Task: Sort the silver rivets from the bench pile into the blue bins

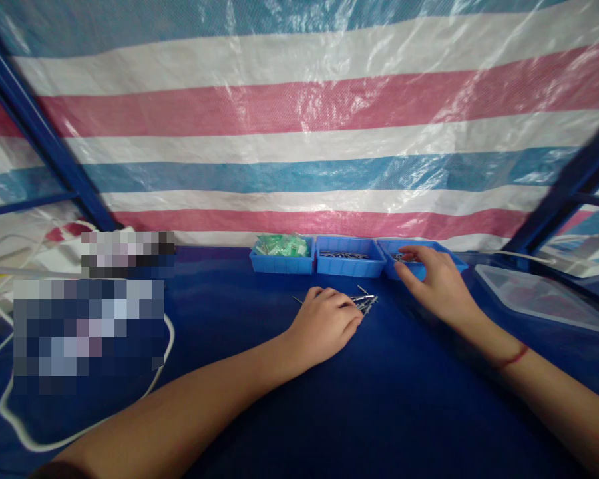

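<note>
My left hand rests palm down on the blue table top, its fingers curled together over a loose pile of thin metal rods. Rod ends stick out past the fingertips and on the left side; the palm hides the rest. My right hand reaches over the right blue bin, thumb and fingers apart, with nothing seen held between them. Small metal pieces show in that bin near the fingertips. The middle blue bin contains more thin metal rods.
The left blue bin holds green-and-clear plastic packets. A translucent flat lid or tray lies at right. A white cable loops at left beside a blurred-out area. Striped plastic sheeting hangs behind, between blue frame posts.
</note>
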Available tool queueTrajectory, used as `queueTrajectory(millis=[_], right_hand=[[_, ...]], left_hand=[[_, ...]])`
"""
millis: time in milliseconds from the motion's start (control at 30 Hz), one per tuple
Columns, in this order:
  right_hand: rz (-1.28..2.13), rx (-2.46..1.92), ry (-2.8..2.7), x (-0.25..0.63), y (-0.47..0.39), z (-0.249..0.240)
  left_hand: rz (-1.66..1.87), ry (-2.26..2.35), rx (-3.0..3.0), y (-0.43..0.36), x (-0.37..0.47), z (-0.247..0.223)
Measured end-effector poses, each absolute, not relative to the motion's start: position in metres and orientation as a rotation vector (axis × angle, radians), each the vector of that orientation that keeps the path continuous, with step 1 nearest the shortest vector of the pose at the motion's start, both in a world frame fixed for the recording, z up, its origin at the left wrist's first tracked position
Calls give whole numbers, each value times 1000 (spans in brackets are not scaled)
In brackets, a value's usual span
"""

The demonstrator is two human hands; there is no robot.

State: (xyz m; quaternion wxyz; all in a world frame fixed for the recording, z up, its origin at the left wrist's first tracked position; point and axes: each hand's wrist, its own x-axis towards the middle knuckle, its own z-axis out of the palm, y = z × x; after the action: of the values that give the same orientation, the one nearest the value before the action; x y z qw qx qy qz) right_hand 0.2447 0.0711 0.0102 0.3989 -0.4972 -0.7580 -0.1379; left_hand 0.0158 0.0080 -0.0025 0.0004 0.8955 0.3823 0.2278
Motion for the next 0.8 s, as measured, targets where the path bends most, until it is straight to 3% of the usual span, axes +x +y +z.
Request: queueTrajectory(millis=[400,800], right_hand=[[-96,-1033,-2061,202,34,4],[223,-999,-2115,192,24,0]], left_hand=[[766,1354,2759,8,16,-5],[1210,1206,2292,19,14,-10]])
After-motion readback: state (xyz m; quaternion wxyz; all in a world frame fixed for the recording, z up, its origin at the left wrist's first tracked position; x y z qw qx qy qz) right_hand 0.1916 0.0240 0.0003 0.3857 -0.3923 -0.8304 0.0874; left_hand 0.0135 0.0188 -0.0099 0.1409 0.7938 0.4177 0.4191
